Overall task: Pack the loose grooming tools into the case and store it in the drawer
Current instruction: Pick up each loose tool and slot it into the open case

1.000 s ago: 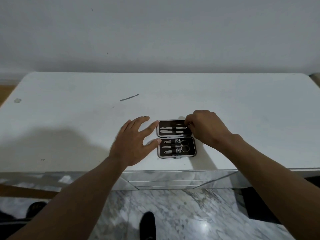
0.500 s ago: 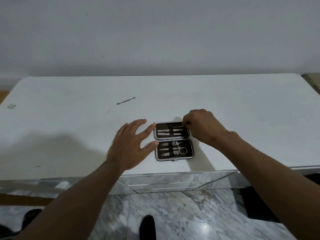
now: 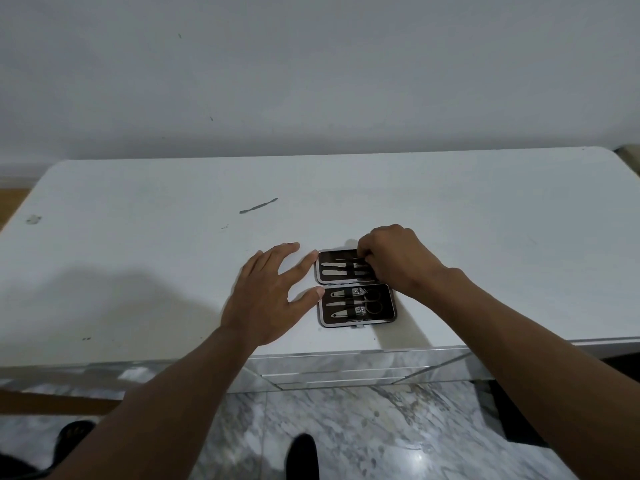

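Note:
A small black grooming case lies open near the front edge of the white dresser top. Its near half holds scissors and clippers under a strap; its far half holds slim metal tools. My left hand rests flat beside the case, fingers spread, thumb and forefinger touching its left edge. My right hand is curled over the far half's right end, fingertips pinching a thin metal tool there. A loose slim metal tool lies on the top, far left of the case.
The dresser's mirrored drawer fronts are shut below the front edge. A marble floor and my shoes show beneath. A plain wall stands behind the dresser. Small specks mark the left part of the top.
My right hand has slid a little left over the far half of the case with the thin tool. The left hand stays beside the case.

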A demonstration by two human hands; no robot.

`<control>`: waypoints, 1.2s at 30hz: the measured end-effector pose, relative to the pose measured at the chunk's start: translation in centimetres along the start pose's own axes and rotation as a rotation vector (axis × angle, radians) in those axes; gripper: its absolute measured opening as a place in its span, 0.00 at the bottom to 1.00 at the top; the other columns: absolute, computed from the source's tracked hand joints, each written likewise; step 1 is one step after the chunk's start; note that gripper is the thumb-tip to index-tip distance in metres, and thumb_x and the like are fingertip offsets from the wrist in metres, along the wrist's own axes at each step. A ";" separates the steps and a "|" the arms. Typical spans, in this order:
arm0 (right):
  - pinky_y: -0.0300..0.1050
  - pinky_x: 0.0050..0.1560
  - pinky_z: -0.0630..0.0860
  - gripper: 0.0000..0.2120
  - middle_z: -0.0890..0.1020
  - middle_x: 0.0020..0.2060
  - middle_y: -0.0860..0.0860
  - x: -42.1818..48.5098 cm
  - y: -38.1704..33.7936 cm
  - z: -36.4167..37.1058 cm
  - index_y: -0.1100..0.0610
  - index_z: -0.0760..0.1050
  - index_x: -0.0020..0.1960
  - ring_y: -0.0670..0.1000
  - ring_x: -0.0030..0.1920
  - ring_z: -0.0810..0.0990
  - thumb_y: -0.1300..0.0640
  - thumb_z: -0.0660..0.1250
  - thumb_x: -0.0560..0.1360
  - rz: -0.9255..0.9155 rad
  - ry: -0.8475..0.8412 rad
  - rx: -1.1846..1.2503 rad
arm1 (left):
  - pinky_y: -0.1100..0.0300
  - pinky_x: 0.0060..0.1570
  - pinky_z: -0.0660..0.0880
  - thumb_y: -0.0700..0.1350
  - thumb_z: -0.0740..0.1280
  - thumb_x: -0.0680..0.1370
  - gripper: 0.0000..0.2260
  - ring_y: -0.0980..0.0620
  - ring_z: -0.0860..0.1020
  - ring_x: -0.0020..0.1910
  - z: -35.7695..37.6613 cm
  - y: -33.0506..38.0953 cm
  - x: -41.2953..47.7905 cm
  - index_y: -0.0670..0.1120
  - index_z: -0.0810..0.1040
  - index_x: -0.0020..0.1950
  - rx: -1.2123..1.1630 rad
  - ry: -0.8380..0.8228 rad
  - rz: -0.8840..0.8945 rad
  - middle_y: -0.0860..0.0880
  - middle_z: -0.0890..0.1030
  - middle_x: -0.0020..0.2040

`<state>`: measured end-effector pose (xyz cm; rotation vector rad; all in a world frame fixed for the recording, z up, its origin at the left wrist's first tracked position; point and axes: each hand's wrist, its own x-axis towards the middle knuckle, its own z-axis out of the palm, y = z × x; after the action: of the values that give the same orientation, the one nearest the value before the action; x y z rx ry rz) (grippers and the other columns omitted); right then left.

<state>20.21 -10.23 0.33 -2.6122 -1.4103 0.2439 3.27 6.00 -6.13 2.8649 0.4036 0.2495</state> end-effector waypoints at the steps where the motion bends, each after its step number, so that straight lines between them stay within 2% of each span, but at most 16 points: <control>1: 0.49 0.42 0.76 0.12 0.82 0.41 0.56 0.1 -0.1 0.1 0.58 0.79 0.45 0.58 0.42 0.78 0.69 0.60 0.69 -0.004 -0.003 0.001 | 0.48 0.73 0.57 0.68 0.51 0.78 0.28 0.50 0.63 0.73 0.0 0.0 0.0 0.59 0.65 0.75 -0.001 0.002 0.000 0.50 0.68 0.74; 10: 0.47 0.41 0.73 0.12 0.82 0.43 0.56 0.7 -0.5 0.5 0.58 0.79 0.47 0.59 0.44 0.78 0.69 0.60 0.70 -0.017 -0.012 0.028 | 0.48 0.73 0.57 0.68 0.51 0.78 0.28 0.51 0.63 0.73 0.0 0.0 0.0 0.59 0.65 0.75 -0.019 0.004 -0.007 0.51 0.68 0.74; 14: 0.50 0.43 0.78 0.13 0.83 0.43 0.56 0.8 -0.3 0.6 0.56 0.78 0.47 0.59 0.43 0.79 0.68 0.60 0.69 -0.018 -0.013 0.052 | 0.49 0.73 0.56 0.68 0.51 0.78 0.28 0.51 0.62 0.74 0.0 0.0 0.0 0.60 0.65 0.75 -0.018 0.001 -0.009 0.51 0.67 0.74; 19: 0.50 0.43 0.78 0.14 0.83 0.42 0.55 0.8 -0.3 0.6 0.54 0.79 0.46 0.59 0.43 0.79 0.67 0.59 0.70 -0.016 -0.020 0.112 | 0.48 0.73 0.56 0.68 0.51 0.78 0.28 0.50 0.63 0.74 0.0 0.0 0.1 0.60 0.65 0.75 -0.022 -0.003 -0.010 0.51 0.67 0.75; 30: 0.42 0.46 0.70 0.12 0.85 0.48 0.54 1.7 -0.3 -1.2 0.57 0.80 0.52 0.57 0.49 0.80 0.64 0.60 0.75 0.004 0.047 0.172 | 0.48 0.73 0.58 0.67 0.52 0.78 0.27 0.51 0.64 0.73 -0.2 0.1 0.1 0.59 0.65 0.75 -0.022 0.013 -0.004 0.51 0.68 0.74; 36: 0.49 0.48 0.77 0.10 0.85 0.47 0.55 4.7 -3.3 -1.8 0.58 0.79 0.51 0.56 0.47 0.81 0.61 0.60 0.76 -0.057 0.000 0.131 | 0.46 0.70 0.63 0.66 0.55 0.78 0.26 0.50 0.66 0.72 -0.5 0.1 0.2 0.58 0.67 0.74 -0.012 0.004 0.004 0.50 0.70 0.72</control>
<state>20.49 -4.59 2.45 -2.4639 -1.4159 0.3175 3.35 6.05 -5.60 2.8544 0.3959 0.2573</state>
